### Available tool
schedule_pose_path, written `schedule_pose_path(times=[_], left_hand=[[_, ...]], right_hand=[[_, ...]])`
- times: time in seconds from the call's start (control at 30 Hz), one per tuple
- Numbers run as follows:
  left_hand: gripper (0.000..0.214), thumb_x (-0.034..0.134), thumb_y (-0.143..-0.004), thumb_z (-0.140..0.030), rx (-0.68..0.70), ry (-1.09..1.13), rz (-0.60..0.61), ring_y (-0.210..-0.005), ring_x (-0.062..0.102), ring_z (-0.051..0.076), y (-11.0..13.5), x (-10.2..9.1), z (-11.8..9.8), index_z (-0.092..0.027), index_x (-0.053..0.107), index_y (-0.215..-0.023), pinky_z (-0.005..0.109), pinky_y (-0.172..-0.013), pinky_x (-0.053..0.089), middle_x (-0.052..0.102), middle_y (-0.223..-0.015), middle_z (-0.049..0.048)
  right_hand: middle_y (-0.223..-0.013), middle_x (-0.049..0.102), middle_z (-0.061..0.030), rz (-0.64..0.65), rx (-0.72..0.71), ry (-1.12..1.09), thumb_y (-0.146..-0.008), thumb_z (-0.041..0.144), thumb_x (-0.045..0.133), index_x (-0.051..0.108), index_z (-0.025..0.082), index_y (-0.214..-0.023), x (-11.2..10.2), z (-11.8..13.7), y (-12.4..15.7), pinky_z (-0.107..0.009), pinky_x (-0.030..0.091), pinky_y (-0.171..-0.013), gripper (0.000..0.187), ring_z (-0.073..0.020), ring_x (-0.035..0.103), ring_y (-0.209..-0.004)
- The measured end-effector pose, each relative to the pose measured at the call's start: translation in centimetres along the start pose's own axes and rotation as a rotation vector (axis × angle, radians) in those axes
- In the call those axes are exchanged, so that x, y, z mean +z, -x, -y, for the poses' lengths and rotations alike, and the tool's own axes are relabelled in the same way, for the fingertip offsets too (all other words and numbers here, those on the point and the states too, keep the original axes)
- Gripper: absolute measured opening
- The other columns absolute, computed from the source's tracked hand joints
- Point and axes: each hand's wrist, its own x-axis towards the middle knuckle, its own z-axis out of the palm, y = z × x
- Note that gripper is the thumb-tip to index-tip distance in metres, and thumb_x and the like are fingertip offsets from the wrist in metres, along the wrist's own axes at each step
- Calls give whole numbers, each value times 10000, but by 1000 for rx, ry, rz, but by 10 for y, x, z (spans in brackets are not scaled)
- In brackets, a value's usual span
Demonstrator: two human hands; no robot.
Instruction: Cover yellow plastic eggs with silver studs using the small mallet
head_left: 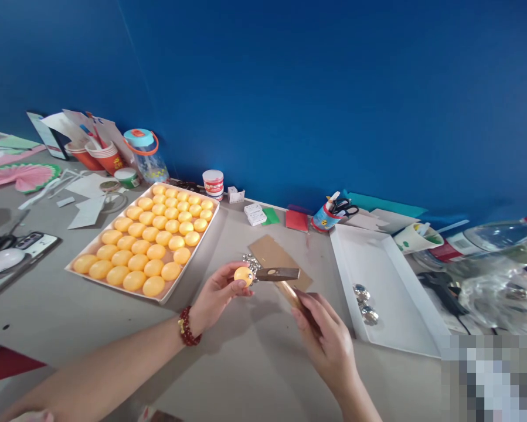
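Observation:
An orange ball (242, 275), like a ping-pong ball, is pinched in my left hand (219, 293) above the table. A small shiny metal bit shows on the ball's right side. My right hand (327, 334) is wrapped round the wooden handle of a hammer (281, 274). The hammer's dark metal head lies level, its left end at or very near the ball; I cannot tell whether they touch. Behind the ball is a small heap of silvery metal pieces (251, 259), partly hidden. A piece of brown cardboard (267, 252) lies under the hammer.
To the left, a shallow box (161, 298) holds rows of orange balls. A white tray (404, 305) with silver balls (365, 305) stands at right. Farther right are a glue gun (443, 293) and a plastic bottle (496, 234). A blue wall (263, 105) rises behind.

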Motion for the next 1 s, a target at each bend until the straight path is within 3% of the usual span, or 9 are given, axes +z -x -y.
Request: schedule_pose_path(times=[0.2, 0.57, 1.0], left_hand=[[363, 801, -762, -280, -15, -18, -15, -805, 635, 144, 0, -2, 3, -205, 709, -1105, 358, -819, 587, 683, -975, 36], [371, 815, -743, -288, -23, -9, -15, -828, 641, 161, 1, -1, 2, -202, 717, -1090, 373, -811, 593, 692, -943, 38], [371, 810, -746, -286, -15, -20, -24, -895, 635, 186, 1, -1, 3, -201, 719, -1095, 387, -825, 599, 691, -1041, 67]], right_hand=[[-984, 640, -82, 37, -49, 75, -979, 183, 481, 562, 215, -1204, 7, -4, -1, -258, 510, -671, 241, -172, 635, -781], [-933, 632, -69, -6, -47, 109, -979, 171, 475, 557, 205, -1221, 10, -1, -1, -250, 494, -596, 258, -143, 587, -647], [-956, 658, -82, -12, -62, 151, -983, 181, 475, 567, 197, -1238, 10, -3, -1, -259, 520, -651, 271, -169, 643, -748]])
